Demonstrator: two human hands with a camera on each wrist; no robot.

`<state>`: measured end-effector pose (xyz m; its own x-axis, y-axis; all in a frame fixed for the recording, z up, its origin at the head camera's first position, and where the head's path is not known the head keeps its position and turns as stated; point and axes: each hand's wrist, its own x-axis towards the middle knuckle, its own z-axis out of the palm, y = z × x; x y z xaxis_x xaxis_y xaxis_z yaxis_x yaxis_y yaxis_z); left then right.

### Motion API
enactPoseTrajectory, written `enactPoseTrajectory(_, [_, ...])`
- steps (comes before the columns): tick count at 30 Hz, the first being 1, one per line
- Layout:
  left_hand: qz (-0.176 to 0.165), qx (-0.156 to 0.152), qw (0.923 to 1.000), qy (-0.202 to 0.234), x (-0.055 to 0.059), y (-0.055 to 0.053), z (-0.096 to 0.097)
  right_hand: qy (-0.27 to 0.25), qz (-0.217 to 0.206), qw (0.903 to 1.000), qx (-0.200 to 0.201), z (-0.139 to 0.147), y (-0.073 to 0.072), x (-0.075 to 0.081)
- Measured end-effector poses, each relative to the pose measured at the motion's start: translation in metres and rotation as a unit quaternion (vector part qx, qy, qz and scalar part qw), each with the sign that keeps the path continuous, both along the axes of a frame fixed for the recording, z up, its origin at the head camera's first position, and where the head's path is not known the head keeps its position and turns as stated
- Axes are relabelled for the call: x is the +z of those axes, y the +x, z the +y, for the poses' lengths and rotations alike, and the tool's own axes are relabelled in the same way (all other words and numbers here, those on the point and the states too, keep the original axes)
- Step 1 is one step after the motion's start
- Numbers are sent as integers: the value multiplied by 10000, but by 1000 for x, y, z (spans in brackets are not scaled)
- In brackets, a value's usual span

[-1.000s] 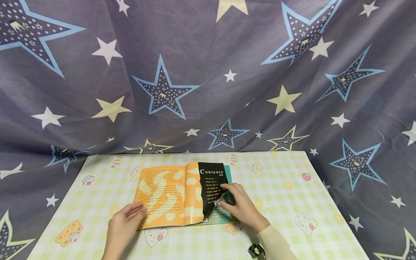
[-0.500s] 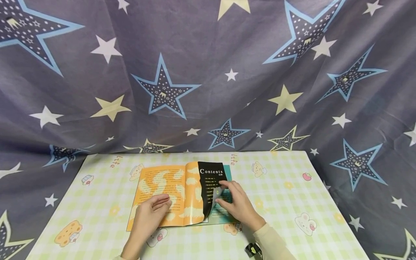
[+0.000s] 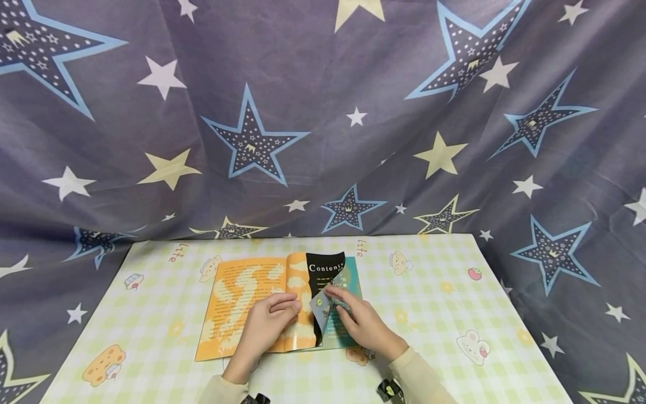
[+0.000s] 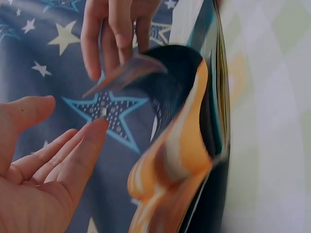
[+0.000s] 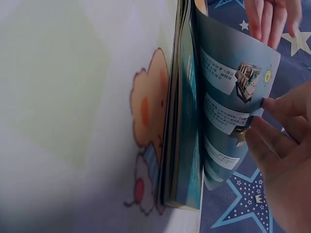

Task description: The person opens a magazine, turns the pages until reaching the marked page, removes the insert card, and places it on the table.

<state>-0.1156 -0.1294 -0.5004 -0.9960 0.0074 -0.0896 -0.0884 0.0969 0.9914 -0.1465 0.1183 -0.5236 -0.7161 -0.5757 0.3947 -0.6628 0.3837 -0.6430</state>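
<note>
1. An open, soft-covered magazine with thick orange, black and teal pages (image 3: pixel 296 275) lies on a table covered by a pale green-and-white checked cloth printed with cartoon animals (image 3: pixel 424 314).
2. Its left page, orange with pale brush-like shapes and lines of small text (image 3: pixel 234 292), lies flat; next to it an orange strip with the same shapes curves up beside the fold.
3. A glossy black leaf headed "Contents" (image 3: pixel 323 269) is lifted, its near corner folded over toward the left; the blue-grey back carries white text panels and small pictures.
4. Under it a teal page (image 3: pixel 355 280) shows on the right.
5. The right hand (image 3: pixel 365 322) touches the back of the lifted leaf with its fingertips, thumb and forefinger apart.
6. The left hand (image 3: pixel 270 320) is over the orange part, thumb spread from extended fingers, near the leaf but apart from it; I cannot tell whether it touches the page below.
7. Both forearms wear cream sleeves (image 3: pixel 419 376).
8. Behind the table hangs a dark grey-purple curtain patterned with stars (image 3: pixel 313 67).
</note>
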Motion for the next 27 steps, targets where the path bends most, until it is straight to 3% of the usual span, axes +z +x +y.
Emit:
enactPoseTrajectory(3, [-101, -243, 9989, 398, -3, -4, 10, 33, -132, 9998, 114, -3, 1, 0])
enactPoseTrajectory(6, [-153, -347, 9979, 521, -7, -8, 18, 43, -273, 9994, 192, -6, 2, 1])
enactPoseTrajectory(14, [-192, -158, 9985, 484, -13, -11, 20, 27, -257, 9996, 116, -6, 4, 4])
enactPoseTrajectory(20, [-294, 160, 9978, 572, -11, -6, 5, 13, -460, 9988, -147, 2, 5, 5])
enactPoseTrajectory(27, [-576, 770, 9924, 765, -9, 5, -36, -65, -373, 9983, -445, 15, 4, 0])
